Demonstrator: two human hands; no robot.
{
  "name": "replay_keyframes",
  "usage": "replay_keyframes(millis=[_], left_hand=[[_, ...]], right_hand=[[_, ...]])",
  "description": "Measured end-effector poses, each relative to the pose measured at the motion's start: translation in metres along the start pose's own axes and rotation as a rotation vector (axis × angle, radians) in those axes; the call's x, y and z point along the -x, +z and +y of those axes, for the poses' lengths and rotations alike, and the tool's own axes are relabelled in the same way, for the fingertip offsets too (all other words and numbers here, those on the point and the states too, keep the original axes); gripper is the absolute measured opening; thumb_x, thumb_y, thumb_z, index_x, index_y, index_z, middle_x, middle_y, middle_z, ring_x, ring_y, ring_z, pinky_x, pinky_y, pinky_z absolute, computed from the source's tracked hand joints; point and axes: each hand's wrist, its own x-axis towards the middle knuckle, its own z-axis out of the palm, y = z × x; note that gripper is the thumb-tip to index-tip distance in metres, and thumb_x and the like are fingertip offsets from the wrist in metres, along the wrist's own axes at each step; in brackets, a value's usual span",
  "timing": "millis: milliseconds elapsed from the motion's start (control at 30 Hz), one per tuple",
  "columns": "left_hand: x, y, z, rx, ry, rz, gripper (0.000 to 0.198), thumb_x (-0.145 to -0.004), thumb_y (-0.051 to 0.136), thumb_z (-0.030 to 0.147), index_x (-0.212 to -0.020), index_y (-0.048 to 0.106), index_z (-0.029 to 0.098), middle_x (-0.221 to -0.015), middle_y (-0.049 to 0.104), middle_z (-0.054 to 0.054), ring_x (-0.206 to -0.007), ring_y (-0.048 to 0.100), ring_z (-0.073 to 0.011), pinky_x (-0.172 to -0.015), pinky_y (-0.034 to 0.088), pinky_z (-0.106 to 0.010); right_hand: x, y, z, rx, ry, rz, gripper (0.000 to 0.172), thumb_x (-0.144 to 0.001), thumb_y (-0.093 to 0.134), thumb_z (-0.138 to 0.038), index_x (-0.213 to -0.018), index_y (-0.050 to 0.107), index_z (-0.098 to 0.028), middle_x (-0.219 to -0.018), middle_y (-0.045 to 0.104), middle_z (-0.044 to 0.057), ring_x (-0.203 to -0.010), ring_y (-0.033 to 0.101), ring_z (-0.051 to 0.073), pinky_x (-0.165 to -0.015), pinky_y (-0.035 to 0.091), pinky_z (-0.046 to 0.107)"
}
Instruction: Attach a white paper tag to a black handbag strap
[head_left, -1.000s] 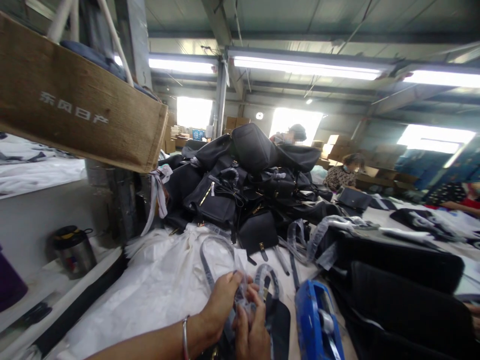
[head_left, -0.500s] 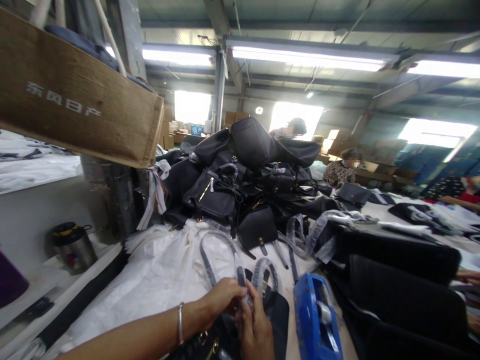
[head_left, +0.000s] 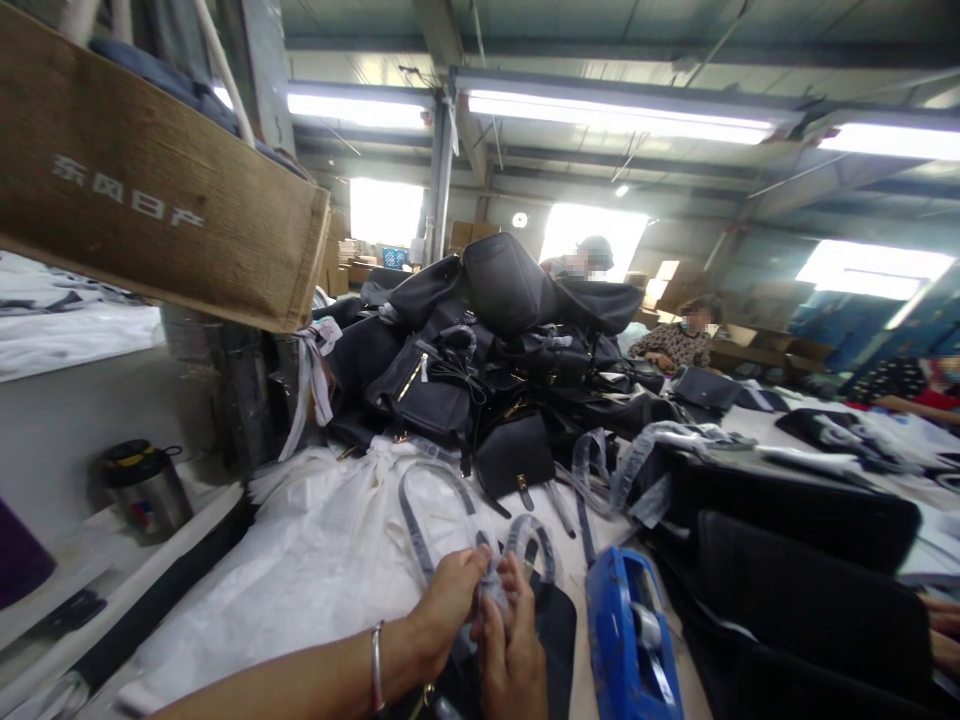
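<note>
My left hand (head_left: 446,610), with a silver bangle at the wrist, pinches a dark bag strap (head_left: 491,588) wrapped in clear plastic. Facing it, my right hand (head_left: 514,645) has its fingers closed round the same wrapped section. Beyond them the strap's loop (head_left: 409,510) arches over white sheeting. Beneath both hands lies a black bag (head_left: 559,640), partly hidden by them, with a second film-wrapped handle (head_left: 536,540) standing up. Just right of the bag is a blue tape dispenser (head_left: 630,630) with a roll in it.
A tall heap of black bags (head_left: 517,350) stands ahead. White sheeting (head_left: 300,560) spreads to the left, below a hanging brown bag (head_left: 150,190). More black pieces (head_left: 810,580) lie on the right, with another person's hand (head_left: 943,625) at the edge. A steel flask (head_left: 146,490) stands left.
My left hand has shifted slightly right and turned more upright on the strap. My right hand's fingers have opened a little around it. A co-worker's hand has appeared over the far table.
</note>
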Motion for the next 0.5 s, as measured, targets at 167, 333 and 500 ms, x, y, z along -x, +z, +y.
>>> replay_keyframes(millis=[167, 333, 500], left_hand=[[0.002, -0.008, 0.003, -0.062, -0.054, -0.129, 0.041, -0.078, 0.056, 0.055, -0.073, 0.060, 0.015, -0.057, 0.055, 0.001, -0.044, 0.044, -0.0094, -0.047, 0.033, -0.023], [0.003, -0.020, 0.015, -0.133, -0.124, -0.215, 0.023, -0.072, 0.062, 0.035, -0.063, 0.061, 0.013, -0.055, 0.061, -0.003, -0.046, 0.051, -0.0122, -0.051, 0.039, -0.025], [0.010, -0.018, 0.028, -0.065, -0.070, -0.217, 0.028, -0.076, 0.062, 0.042, -0.080, 0.064, 0.014, -0.072, 0.067, -0.004, -0.060, 0.060, -0.0149, -0.060, 0.046, -0.027]], right_hand=[[-0.002, -0.008, 0.006, 0.057, -0.042, -0.057, 0.055, -0.098, 0.036, -0.042, -0.146, 0.034, -0.015, -0.132, 0.061, 0.013, -0.112, 0.065, 0.021, -0.084, 0.056, 0.025], [-0.006, -0.015, 0.016, 0.118, -0.149, -0.181, 0.043, -0.100, 0.034, -0.037, -0.135, 0.048, -0.017, -0.124, 0.067, 0.011, -0.098, 0.071, 0.019, -0.077, 0.057, 0.022], [-0.004, -0.009, 0.011, 0.107, -0.128, -0.048, 0.037, -0.098, 0.038, -0.044, -0.118, 0.057, -0.019, -0.102, 0.074, 0.009, -0.078, 0.074, 0.020, -0.066, 0.057, 0.024]])
